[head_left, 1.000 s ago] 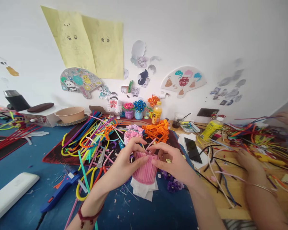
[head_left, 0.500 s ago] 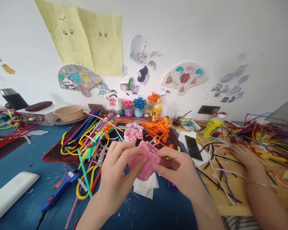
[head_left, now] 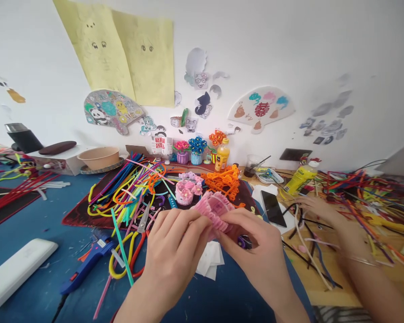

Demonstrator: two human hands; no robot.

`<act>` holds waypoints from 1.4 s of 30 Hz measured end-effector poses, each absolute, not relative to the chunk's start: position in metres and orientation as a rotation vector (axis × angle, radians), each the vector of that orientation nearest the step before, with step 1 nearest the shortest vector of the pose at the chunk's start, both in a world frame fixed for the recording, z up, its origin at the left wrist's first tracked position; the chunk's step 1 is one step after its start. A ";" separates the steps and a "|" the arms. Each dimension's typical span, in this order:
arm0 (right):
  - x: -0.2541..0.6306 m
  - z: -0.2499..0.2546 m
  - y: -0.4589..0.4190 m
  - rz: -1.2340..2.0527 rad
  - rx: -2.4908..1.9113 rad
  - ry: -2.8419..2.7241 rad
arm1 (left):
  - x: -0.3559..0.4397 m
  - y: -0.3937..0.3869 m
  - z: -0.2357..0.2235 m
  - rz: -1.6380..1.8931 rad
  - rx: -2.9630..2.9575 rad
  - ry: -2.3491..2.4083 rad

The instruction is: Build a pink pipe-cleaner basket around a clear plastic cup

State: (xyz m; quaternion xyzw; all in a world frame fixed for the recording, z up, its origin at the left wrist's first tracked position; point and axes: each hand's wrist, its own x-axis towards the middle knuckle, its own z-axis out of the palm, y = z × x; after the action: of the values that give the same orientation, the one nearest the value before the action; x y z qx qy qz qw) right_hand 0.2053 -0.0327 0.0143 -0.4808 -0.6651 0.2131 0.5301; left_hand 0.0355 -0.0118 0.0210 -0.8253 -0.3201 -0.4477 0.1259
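Observation:
Between my two hands, above the blue tabletop, is a small pink ribbed pot of fuzzy pipe cleaners, tilted so that its open hollow shows. My left hand pinches its near left side with thumb and fingers. On its right wall, the fingers of my right hand are closed, thumb underneath. Just beyond stands a pink pipe-cleaner basket with flowers. White tissue lies below the pot. A purple piece is partly hidden behind my right hand.
Scissors and a blue glue gun lie to the left, near a heap of pipe cleaners. Orange pipe-cleaner pieces sit behind. At right are a phone, a yellow bottle and another person's hand.
The pink pot has tipped, turning its opening into view, and has risen slightly. Both my hands shifted a little right around it. The other person's hand moved left and away from me.

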 end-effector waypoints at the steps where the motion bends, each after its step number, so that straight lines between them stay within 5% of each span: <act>1: 0.205 0.014 -0.033 0.481 -1.155 -1.597 | 0.036 -0.012 0.021 -1.268 -2.383 -0.920; 15: 0.207 0.012 -0.034 0.557 -1.128 -1.504 | 0.034 -0.019 0.021 -1.581 -2.426 -1.122; 23: 0.202 0.005 -0.033 0.800 -1.044 -1.392 | 0.036 -0.018 0.022 -1.541 -2.333 -1.176; 42: 0.188 0.002 -0.034 0.763 -1.084 -1.271 | 0.040 -0.021 0.020 -1.616 -2.289 -1.245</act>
State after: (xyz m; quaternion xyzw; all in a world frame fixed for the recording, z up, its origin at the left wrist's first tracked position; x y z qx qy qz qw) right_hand 0.1884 -0.0344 0.0025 -0.4689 -0.5501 0.3301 0.6071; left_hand 0.0400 -0.0208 0.0197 -0.7459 -0.4059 -0.5268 0.0377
